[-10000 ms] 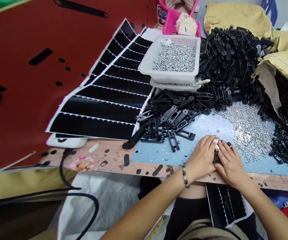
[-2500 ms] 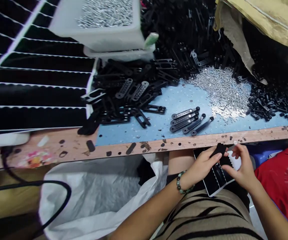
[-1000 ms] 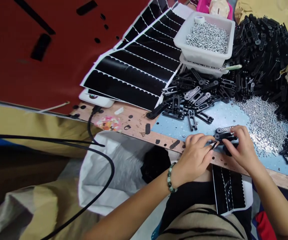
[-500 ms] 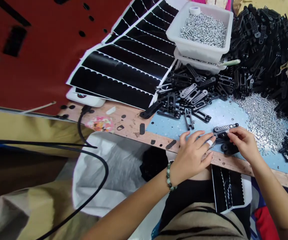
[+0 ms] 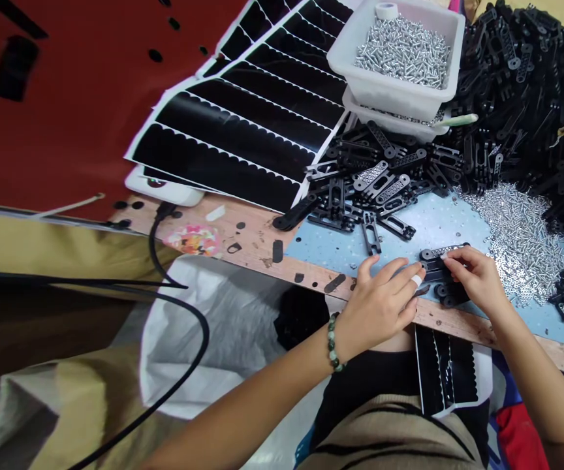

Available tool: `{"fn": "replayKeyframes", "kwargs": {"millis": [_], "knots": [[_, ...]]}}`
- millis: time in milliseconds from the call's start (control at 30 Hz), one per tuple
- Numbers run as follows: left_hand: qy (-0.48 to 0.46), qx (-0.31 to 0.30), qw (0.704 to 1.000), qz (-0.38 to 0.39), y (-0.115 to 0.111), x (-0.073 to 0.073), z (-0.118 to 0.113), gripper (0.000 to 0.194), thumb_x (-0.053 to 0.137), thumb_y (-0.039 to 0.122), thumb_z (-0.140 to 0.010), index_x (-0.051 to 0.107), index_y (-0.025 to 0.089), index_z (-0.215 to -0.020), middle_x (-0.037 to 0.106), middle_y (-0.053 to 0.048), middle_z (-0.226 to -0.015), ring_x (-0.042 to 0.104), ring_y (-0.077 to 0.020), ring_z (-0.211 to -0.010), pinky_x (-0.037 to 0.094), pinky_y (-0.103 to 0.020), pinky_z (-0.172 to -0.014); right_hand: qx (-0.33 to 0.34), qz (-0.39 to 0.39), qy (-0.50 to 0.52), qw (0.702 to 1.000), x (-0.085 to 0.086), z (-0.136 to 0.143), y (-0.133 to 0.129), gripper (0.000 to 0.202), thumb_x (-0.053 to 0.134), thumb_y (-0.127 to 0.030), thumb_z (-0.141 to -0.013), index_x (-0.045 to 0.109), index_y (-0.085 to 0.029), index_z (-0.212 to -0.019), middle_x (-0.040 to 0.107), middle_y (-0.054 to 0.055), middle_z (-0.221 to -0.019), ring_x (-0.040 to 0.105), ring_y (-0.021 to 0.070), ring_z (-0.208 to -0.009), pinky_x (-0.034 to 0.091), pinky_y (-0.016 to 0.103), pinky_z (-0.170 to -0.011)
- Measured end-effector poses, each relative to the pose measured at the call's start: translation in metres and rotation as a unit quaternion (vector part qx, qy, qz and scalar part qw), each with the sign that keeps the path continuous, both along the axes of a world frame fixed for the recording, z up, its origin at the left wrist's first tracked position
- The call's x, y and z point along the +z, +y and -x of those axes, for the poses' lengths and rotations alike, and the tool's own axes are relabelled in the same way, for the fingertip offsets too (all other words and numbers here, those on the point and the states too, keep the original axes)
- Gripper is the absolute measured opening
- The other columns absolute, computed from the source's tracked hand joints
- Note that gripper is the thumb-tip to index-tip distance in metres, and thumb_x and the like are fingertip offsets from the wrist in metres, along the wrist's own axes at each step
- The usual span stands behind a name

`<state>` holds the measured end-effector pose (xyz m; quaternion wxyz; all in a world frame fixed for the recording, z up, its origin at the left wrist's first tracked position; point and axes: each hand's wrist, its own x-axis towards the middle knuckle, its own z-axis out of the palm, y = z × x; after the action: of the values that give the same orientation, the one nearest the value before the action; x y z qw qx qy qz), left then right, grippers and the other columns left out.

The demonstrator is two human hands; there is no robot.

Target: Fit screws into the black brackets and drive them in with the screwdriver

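My left hand (image 5: 380, 303) lies palm down at the table edge with its fingers spread. Its fingertips, one wrapped in white tape, touch the left end of a small group of black plastic link parts (image 5: 436, 266). My right hand (image 5: 478, 277) is over the right side of those parts, thumb and forefinger pinched together. Whatever is between these fingertips is too small to make out. The uppermost part has a lattice-patterned top. Another black part (image 5: 451, 295) lies below, close to the table edge and partly beneath my right hand.
Loose screws (image 5: 524, 241) are heaped on the blue mat (image 5: 429, 219). Black links (image 5: 380, 176) are piled behind. A white bin (image 5: 404, 98) of screws stands on another tray. Sheets of black stickers (image 5: 228, 143) lie left, beside a black cable (image 5: 203, 326).
A dark piece at my right fingertips no longer stands out above the parts. My right fingers have shifted slightly left; my left hand stays almost where it was. The view has shifted slightly.
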<state>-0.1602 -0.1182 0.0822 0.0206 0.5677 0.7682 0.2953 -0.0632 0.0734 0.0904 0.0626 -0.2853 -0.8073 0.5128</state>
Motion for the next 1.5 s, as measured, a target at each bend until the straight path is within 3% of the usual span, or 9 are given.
{"fn": "replayKeyframes", "kwargs": {"millis": [233, 567, 733, 900, 1000, 1233, 1367, 1433, 1500], "knots": [[0.004, -0.002, 1.000, 0.000, -0.001, -0.001, 0.001, 0.031, 0.048, 0.023, -0.090, 0.060, 0.020, -0.119, 0.064, -0.005, -0.124, 0.054, -0.0249, -0.112, 0.020, -0.051, -0.106, -0.011, 0.032, -0.004, 0.999, -0.001, 0.000, -0.001, 0.025, 0.062, -0.043, -0.079, 0.068, -0.019, -0.082, 0.063, 0.002, -0.072, 0.055, 0.0130, -0.056, 0.046, 0.027, -0.054], [-0.045, -0.007, 0.999, 0.020, 0.009, 0.006, 0.002, 0.036, 0.046, 0.025, -0.090, 0.058, 0.020, -0.123, 0.064, -0.008, -0.119, 0.052, -0.0271, -0.110, 0.019, -0.054, -0.104, 0.037, -0.201, -0.043, 0.978, 0.004, 0.002, -0.004, 0.016, 0.057, -0.037, -0.084, 0.058, -0.022, -0.089, 0.060, 0.001, -0.070, 0.055, 0.0161, -0.059, 0.043, 0.029, -0.058], [-0.146, -0.016, 0.989, 0.002, 0.011, 0.017, 0.008, 0.037, 0.035, 0.015, -0.087, 0.065, 0.019, -0.108, 0.059, -0.008, -0.124, 0.046, -0.0272, -0.113, 0.031, -0.050, -0.098, 0.070, -0.324, -0.001, 0.944, 0.014, 0.000, -0.006, 0.026, 0.059, -0.042, -0.085, 0.053, -0.022, -0.100, 0.058, 0.007, -0.091, 0.057, 0.0202, -0.075, 0.046, 0.031, -0.060], [-0.212, -0.018, 0.977, -0.024, 0.011, 0.023, 0.012, 0.040, 0.026, 0.012, -0.091, 0.065, 0.016, -0.103, 0.056, -0.008, -0.127, 0.044, -0.0230, -0.116, 0.036, -0.043, -0.100, 0.149, -0.309, 0.159, 0.926, 0.032, 0.003, -0.020, 0.020, 0.055, -0.024, -0.090, 0.053, -0.025, -0.109, 0.054, 0.007, -0.098, 0.057, 0.0209, -0.090, 0.052, 0.038, -0.076], [-0.221, -0.014, 0.975, -0.028, 0.013, 0.024, 0.011, 0.041, 0.027, 0.013, -0.091, 0.061, 0.015, -0.113, 0.056, -0.008, -0.127, 0.043, -0.0224, -0.118, 0.038, -0.041, -0.101, 0.182, -0.315, 0.166, 0.916, 0.037, 0.006, -0.028, 0.027, 0.054, -0.019, -0.089, 0.054, -0.025, -0.115, 0.054, 0.008, -0.103, 0.056, 0.0208, -0.092, 0.052, 0.038, -0.077], [-0.277, 0.006, 0.960, -0.031, 0.015, 0.022, 0.008, 0.044, 0.030, 0.013, -0.090, 0.055, 0.018, -0.125, 0.057, -0.006, -0.128, 0.044, -0.0219, -0.123, 0.036, -0.044, -0.107, 0.187, -0.383, 0.203, 0.882, 0.035, 0.005, -0.029, 0.016, 0.055, -0.012, -0.087, 0.059, -0.024, -0.097, 0.060, 0.006, -0.097, 0.056, 0.0192, -0.083, 0.049, 0.034, -0.070], [-0.371, 0.012, 0.927, -0.058, 0.016, 0.021, 0.014, 0.047, 0.022, 0.014, -0.093, 0.059, 0.020, -0.121, 0.059, -0.004, -0.127, 0.049, -0.0179, -0.122, 0.040, -0.039, -0.107, 0.277, -0.393, 0.249, 0.841, 0.034, -0.006, -0.029, 0.026, 0.054, -0.006, -0.085, 0.057, -0.028, -0.098, 0.065, 0.002, -0.096, 0.057, 0.0172, -0.079, 0.048, 0.033, -0.068], [-0.388, 0.022, 0.919, -0.066, 0.016, 0.020, 0.019, 0.050, 0.018, 0.015, -0.095, 0.063, 0.021, -0.116, 0.059, -0.004, -0.127, 0.050, -0.0174, -0.122, 0.042, -0.038, -0.105, 0.285, -0.331, 0.264, 0.860, 0.033, -0.011, -0.027, 0.025, 0.053, -0.006, -0.086, 0.056, -0.028, -0.098, 0.065, 0.001, -0.095, 0.058, 0.0165, -0.080, 0.049, 0.033, -0.069], [-0.363, 0.058, 0.926, -0.082, 0.015, 0.018, 0.022, 0.048, 0.019, 0.018, -0.097, 0.062, 0.021, -0.118, 0.058, -0.004, -0.128, 0.049, -0.0180, -0.123, 0.043, -0.039, -0.104, 0.202, -0.232, 0.282, 0.909, 0.031, -0.012, -0.021, 0.022, 0.053, -0.008, -0.086, 0.054, -0.028, -0.095, 0.064, 0.000, -0.089, 0.060, 0.0154, -0.079, 0.050, 0.031, -0.068]]}}
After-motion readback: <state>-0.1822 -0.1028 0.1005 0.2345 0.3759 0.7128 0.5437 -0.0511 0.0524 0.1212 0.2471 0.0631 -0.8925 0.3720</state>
